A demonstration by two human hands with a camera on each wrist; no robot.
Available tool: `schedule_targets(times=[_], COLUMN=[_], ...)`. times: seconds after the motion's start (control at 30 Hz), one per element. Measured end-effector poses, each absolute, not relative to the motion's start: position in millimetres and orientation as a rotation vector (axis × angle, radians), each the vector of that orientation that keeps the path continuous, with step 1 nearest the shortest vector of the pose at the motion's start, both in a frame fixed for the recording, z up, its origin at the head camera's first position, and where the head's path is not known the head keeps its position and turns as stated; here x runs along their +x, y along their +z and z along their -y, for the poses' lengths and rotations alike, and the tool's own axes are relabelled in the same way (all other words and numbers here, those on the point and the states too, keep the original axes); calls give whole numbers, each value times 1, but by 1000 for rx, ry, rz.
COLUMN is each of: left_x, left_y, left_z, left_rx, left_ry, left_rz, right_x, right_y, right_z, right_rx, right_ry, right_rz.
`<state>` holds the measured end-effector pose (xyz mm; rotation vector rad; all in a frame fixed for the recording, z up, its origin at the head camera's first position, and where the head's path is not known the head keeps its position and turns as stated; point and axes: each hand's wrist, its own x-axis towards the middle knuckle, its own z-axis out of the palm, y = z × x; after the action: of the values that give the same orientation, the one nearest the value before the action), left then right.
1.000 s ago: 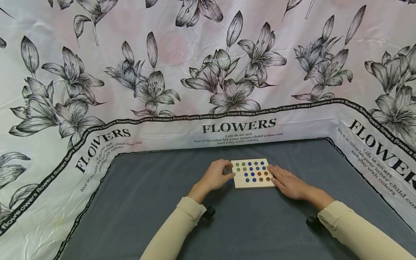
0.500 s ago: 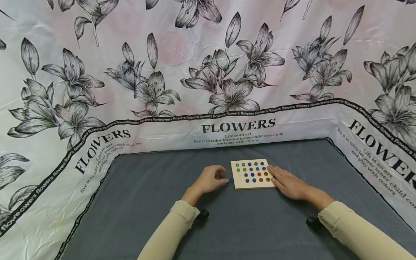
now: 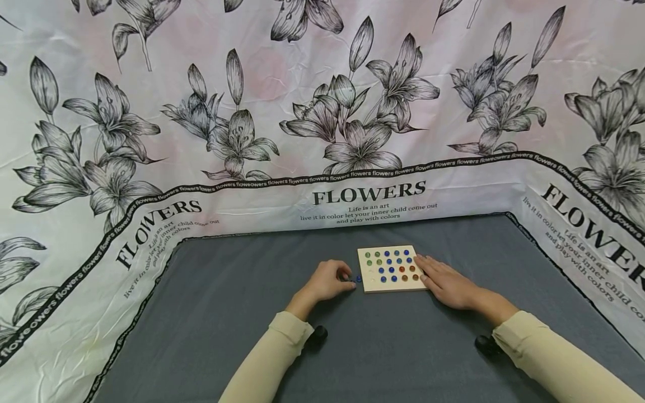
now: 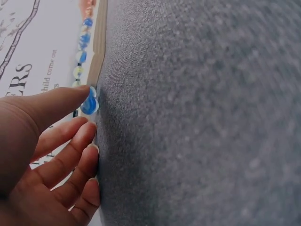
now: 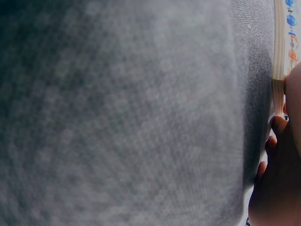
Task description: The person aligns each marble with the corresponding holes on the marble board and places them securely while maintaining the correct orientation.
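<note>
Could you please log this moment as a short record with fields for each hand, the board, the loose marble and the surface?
left hand: left hand with curled fingers touching a blue marble on the cloth, just left of the board
right hand: right hand flat, fingers resting against the board's right edge
board: wooden board lying flat, holes holding green, blue and orange marbles, some holes bare
surface: grey cloth
backdrop: flower-print sheet
</note>
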<state>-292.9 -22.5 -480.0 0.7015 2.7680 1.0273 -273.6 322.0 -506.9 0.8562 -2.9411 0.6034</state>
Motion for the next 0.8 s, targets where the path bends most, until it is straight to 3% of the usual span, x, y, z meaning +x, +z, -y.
schedule_targets(times=[0.8], left_x=[-293], left_y=[-481], left_z=[17], left_rx=[653], left_ry=[1041], left_rz=[-2776], right_x=[-273], right_y=[-498], right_z=[-321], right_rx=[872], right_ry=[640], right_rz=[2936])
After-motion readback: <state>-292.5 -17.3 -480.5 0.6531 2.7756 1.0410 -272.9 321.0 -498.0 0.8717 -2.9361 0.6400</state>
